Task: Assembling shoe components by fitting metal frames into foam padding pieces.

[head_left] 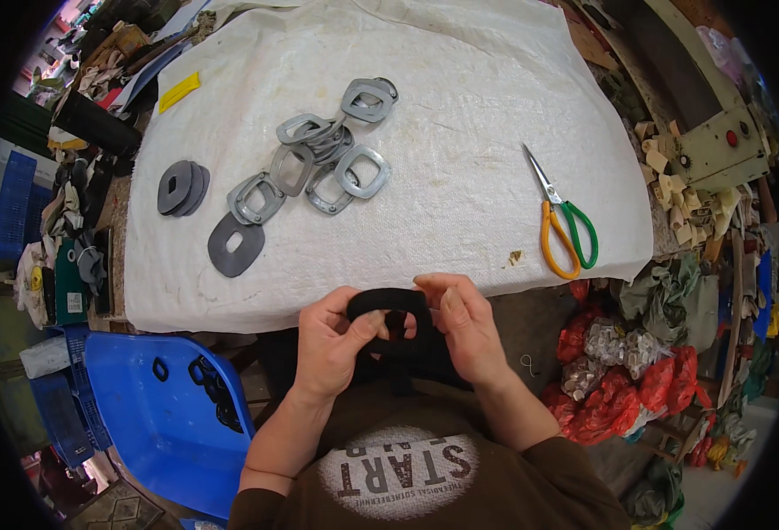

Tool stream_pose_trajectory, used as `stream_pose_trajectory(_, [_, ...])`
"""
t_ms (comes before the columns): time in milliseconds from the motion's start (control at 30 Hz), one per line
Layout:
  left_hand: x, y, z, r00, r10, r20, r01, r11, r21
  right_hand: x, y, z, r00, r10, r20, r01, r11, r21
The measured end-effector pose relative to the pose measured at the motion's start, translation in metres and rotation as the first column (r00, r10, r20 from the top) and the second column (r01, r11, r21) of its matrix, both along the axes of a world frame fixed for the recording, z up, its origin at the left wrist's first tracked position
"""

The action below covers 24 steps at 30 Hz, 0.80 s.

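Between my hands, in front of the table's near edge, is a black ring-shaped piece point(391, 301) with a soft, matte surface. My left hand point(329, 343) is closed round its left side, with the thumb inside the ring. At the ring's right side, my right hand point(467, 334) pinches the rim with bent fingers. Beyond them lie several grey frames with rounded corners point(363, 170), loosely piled on the white sheet. Flat dark grey pads with small slots point(237, 245) lie to their left, some of them in a stack point(182, 187).
Scissors point(559, 216) with one orange and one green handle lie at right on the white sheet point(460, 177). A yellow packet point(179, 91) is at far left. Below left stands a blue tub point(142, 424) holding black rings point(217, 393). Red bags point(615, 402) and a machine point(721, 146) are at right.
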State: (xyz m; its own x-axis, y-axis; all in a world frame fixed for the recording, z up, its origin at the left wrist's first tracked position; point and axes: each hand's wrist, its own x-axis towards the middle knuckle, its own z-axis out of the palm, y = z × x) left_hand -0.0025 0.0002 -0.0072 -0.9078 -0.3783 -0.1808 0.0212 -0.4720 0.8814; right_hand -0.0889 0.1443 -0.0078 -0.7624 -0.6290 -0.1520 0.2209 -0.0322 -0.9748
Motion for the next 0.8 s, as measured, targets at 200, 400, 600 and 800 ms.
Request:
stream_pose_trajectory(200, [0.003, 0.002, 0.006, 0.988, -0.115, 0.104, 0.114, 0.993, 0.018, -0.004, 0.007, -0.009, 0.992, 0.041, 0.122, -0.007, 0.963, -0.269])
stream_pose_trajectory(400, [0.006, 0.002, -0.006, 0.997, -0.05, -0.054, 0.043, 0.991, -0.126, 0.005, -0.001, -0.002, 0.935, 0.067, 0.348, 0.086, 0.91, -0.406])
stream_pose_trajectory(600, [0.004, 0.0, -0.002, 0.984, -0.132, -0.117, 0.119, 0.987, -0.112, 0.003, -0.001, -0.006, 0.862, 0.353, 0.365, -0.046, 0.77, -0.637])
stream_pose_trajectory(800, [0.003, -0.002, 0.0, 0.975, -0.193, -0.109, 0.187, 0.98, -0.062, 0.002, 0.004, -0.013, 0.778, 0.432, 0.456, -0.027, 0.748, -0.663])
